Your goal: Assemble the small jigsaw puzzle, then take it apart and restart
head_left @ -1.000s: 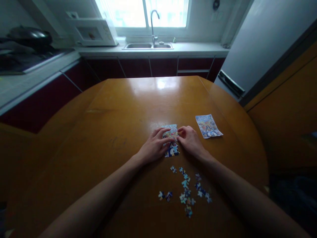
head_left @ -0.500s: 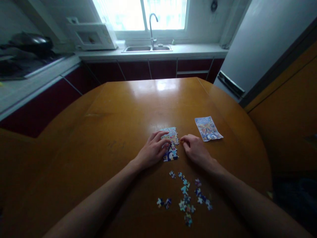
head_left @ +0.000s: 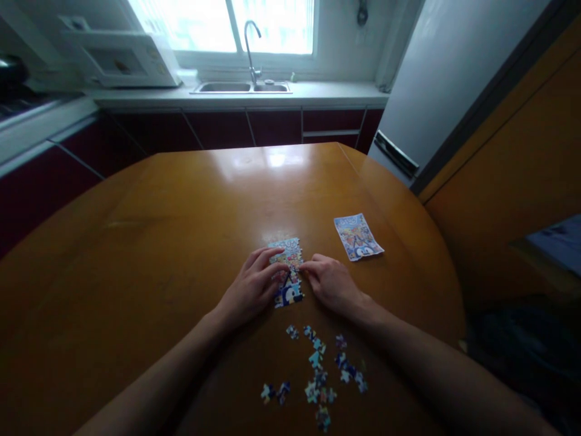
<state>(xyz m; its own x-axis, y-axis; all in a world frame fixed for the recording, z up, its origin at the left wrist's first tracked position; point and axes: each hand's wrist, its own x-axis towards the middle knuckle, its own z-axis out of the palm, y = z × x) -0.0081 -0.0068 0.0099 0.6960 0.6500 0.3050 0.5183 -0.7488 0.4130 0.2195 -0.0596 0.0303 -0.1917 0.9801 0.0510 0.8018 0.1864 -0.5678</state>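
Note:
A small, partly built jigsaw puzzle (head_left: 287, 271) lies on the round wooden table (head_left: 181, 242). My left hand (head_left: 249, 287) rests flat on its left side, fingers spread over the pieces. My right hand (head_left: 330, 283) sits at the puzzle's right edge, fingers curled, fingertips touching the edge; whether they pinch a piece is not visible. Several loose puzzle pieces (head_left: 320, 372) are scattered on the table near me, below both hands.
A printed picture card (head_left: 358, 237) lies to the right of the puzzle. Behind the table runs a counter with a sink and tap (head_left: 247, 72) and a microwave (head_left: 120, 57). A grey fridge (head_left: 436, 79) stands at the right.
My right hand has slid back in against the puzzle's right edge after pulling slightly away. The view has swung right, shifting everything leftward in the frame.

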